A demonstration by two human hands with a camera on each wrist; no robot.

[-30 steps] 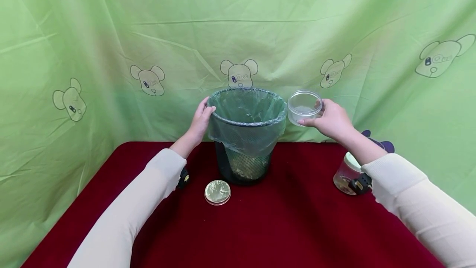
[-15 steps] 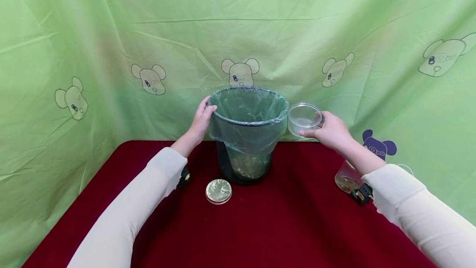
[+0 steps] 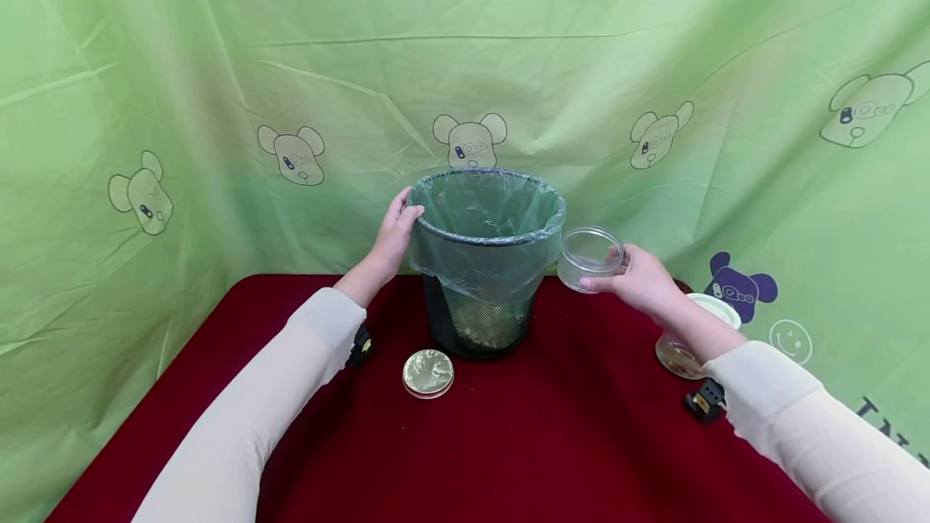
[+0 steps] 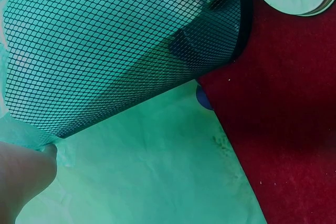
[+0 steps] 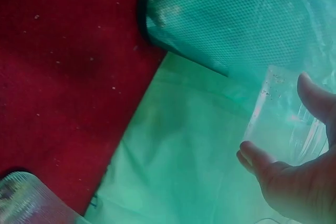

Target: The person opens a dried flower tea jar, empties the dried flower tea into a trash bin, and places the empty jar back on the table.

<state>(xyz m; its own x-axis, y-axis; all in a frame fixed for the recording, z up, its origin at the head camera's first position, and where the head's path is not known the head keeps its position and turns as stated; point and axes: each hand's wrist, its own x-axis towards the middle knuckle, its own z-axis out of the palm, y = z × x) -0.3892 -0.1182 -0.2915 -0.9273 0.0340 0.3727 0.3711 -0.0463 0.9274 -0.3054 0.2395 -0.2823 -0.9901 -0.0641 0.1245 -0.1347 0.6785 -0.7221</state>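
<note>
A black mesh trash bin (image 3: 485, 317) with a green plastic liner (image 3: 483, 269) folded over its rim stands on the red cloth. My left hand (image 3: 390, 242) grips its left rim, the thumb over the edge. My right hand (image 3: 645, 281) holds a clear round plastic jar (image 3: 577, 271) beside the bin, lidless and with its mouth up. In the right wrist view, small specks show on the base of the jar (image 5: 262, 103), with thumb and fingers on either side of it. A round pale lid (image 3: 429, 371) lies on the cloth in front of the bin.
Another clear jar (image 3: 677, 357) with a pale lid (image 3: 715, 307) stands at the right, partly behind my right forearm. A green curtain (image 3: 363, 87) with bear prints hangs behind the red-covered table (image 3: 523, 442).
My right hand has lowered the clear jar from about the bin's rim height to beside the bin's upper wall. The left hand keeps its hold on the rim.
</note>
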